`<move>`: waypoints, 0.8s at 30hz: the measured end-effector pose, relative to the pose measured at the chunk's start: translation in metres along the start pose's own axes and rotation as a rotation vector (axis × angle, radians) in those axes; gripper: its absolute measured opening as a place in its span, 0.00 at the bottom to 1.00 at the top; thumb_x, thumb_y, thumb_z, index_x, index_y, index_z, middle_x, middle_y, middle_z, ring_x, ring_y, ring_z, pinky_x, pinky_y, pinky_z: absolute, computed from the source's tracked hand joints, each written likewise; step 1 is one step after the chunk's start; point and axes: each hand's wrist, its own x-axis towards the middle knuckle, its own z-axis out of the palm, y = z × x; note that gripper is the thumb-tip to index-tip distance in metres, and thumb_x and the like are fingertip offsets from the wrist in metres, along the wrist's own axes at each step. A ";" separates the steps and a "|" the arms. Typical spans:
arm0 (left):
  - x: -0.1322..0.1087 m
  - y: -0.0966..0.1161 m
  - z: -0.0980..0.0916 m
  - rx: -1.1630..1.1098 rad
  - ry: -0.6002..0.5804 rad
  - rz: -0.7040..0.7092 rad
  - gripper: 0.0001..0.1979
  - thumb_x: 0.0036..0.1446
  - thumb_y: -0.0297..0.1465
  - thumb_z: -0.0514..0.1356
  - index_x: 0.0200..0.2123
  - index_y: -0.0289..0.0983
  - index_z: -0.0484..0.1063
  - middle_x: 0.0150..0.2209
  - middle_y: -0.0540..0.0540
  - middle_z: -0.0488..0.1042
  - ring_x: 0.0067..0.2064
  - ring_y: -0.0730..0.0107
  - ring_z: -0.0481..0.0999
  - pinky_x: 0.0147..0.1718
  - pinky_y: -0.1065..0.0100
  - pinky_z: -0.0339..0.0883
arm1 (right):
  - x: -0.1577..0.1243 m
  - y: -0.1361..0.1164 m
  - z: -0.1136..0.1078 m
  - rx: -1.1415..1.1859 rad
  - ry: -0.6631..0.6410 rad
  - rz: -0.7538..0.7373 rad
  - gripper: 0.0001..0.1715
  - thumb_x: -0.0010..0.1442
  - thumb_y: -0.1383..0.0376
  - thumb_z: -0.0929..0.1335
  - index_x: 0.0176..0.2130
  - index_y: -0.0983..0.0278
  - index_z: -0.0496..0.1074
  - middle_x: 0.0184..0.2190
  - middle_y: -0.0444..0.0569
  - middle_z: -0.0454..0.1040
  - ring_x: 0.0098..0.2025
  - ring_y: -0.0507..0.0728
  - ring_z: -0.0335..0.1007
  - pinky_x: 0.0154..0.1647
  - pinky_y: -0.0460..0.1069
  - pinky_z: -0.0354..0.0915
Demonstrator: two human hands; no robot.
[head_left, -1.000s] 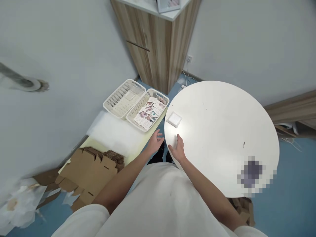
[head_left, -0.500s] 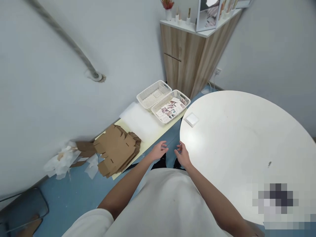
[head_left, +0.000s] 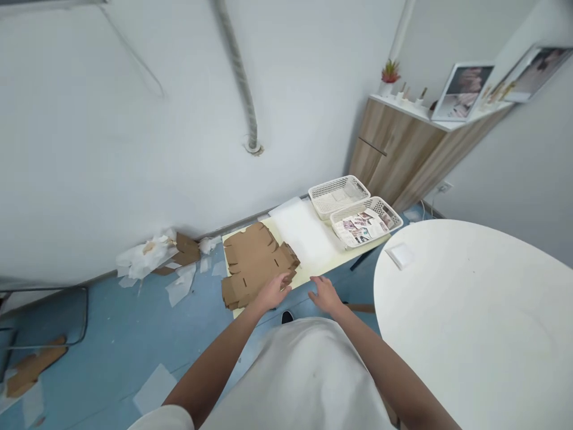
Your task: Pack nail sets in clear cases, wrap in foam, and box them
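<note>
My left hand is at the right front edge of a stack of flat brown cardboard pieces; its fingers are apart, and whether it touches the stack I cannot tell. My right hand hovers by the front edge of the narrow yellowish table, fingers apart and holding nothing. White sheets lie beside the cardboard. Farther right, one white basket holds printed cards, and another white basket stands behind it.
A round white table fills the right side, with a small white square packet near its edge. Behind it stands a wooden cabinet. Scraps of paper and cardboard lie on the floor at left, near a dark-framed chair.
The view has turned left, so the narrow table now lies in front of me. My left hand has come to the cardboard stack, and my right hand has moved away from the round table.
</note>
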 end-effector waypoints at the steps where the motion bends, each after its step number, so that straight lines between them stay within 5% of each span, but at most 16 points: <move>1: -0.005 -0.013 -0.008 0.047 0.025 -0.004 0.22 0.53 0.36 0.53 0.52 0.36 0.61 0.49 0.40 0.68 0.49 0.62 0.69 0.47 0.64 0.62 | 0.007 -0.009 0.005 -0.106 -0.015 -0.016 0.28 0.51 0.64 0.65 0.52 0.64 0.61 0.54 0.57 0.60 0.55 0.63 0.54 0.52 0.55 0.54; 7: -0.031 -0.075 -0.040 0.299 0.083 -0.177 0.22 0.53 0.37 0.52 0.50 0.36 0.62 0.51 0.39 0.65 0.52 0.55 0.64 0.47 0.60 0.59 | 0.044 -0.055 0.032 -0.384 -0.031 -0.017 0.32 0.51 0.63 0.65 0.55 0.63 0.57 0.62 0.57 0.44 0.61 0.64 0.42 0.53 0.56 0.52; 14: -0.044 -0.124 -0.053 0.171 0.102 -0.210 0.21 0.51 0.34 0.54 0.48 0.32 0.63 0.48 0.37 0.67 0.52 0.58 0.64 0.48 0.63 0.57 | 0.079 -0.081 0.043 -0.437 -0.066 0.005 0.30 0.48 0.63 0.67 0.51 0.63 0.61 0.62 0.58 0.43 0.61 0.67 0.41 0.51 0.60 0.52; 19: -0.043 -0.123 -0.056 0.111 0.120 -0.210 0.24 0.48 0.39 0.57 0.48 0.35 0.65 0.49 0.38 0.67 0.51 0.56 0.65 0.48 0.62 0.58 | 0.093 -0.089 0.044 -0.401 0.009 0.009 0.25 0.46 0.65 0.68 0.46 0.64 0.66 0.52 0.59 0.58 0.54 0.66 0.54 0.51 0.59 0.53; 24: -0.036 -0.107 -0.048 0.113 0.047 -0.126 0.29 0.43 0.43 0.61 0.48 0.37 0.65 0.49 0.39 0.66 0.50 0.53 0.66 0.46 0.61 0.60 | 0.101 -0.089 0.056 -0.059 0.015 0.008 0.28 0.41 0.72 0.68 0.46 0.63 0.67 0.50 0.54 0.60 0.50 0.59 0.60 0.52 0.54 0.56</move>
